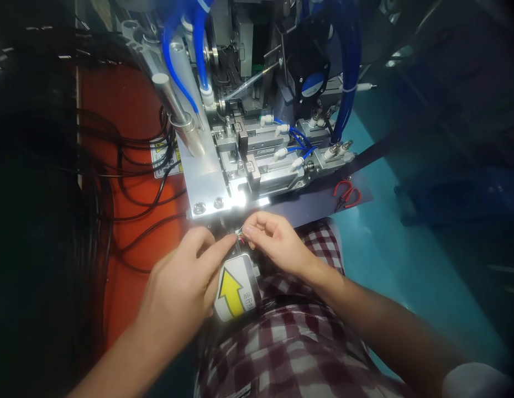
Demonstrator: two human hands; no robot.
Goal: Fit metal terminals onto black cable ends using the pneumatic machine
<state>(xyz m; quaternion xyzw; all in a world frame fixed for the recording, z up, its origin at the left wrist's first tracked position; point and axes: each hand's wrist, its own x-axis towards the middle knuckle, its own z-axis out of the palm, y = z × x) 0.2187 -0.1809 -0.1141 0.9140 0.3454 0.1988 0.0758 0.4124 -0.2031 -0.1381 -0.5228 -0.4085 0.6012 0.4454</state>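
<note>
Both hands meet just in front of the machine's metal plate (205, 188). Between the fingertips is a small white connector (238, 233) with thin wires, at least one of them red. My left hand (184, 279) pinches the connector from the left, thumb and forefinger close together. From the right, my right hand (276, 237) is closed in a pinch on the thin wires (241, 239) at the connector. The exact contact is too small to make out. Just below the fingers sits a white-faced unit (249, 282) with a yellow arrow on it, partly covered by my left hand.
Metal pneumatic slides (273, 171) with blue air hoses (296, 141) rise directly ahead. Red-handled cutters (347, 194) lie on a grey shelf (310, 207) to the right. Black cables (128, 193) loop over an orange surface (103, 99) at left. A checkered garment (282, 342) covers my lap.
</note>
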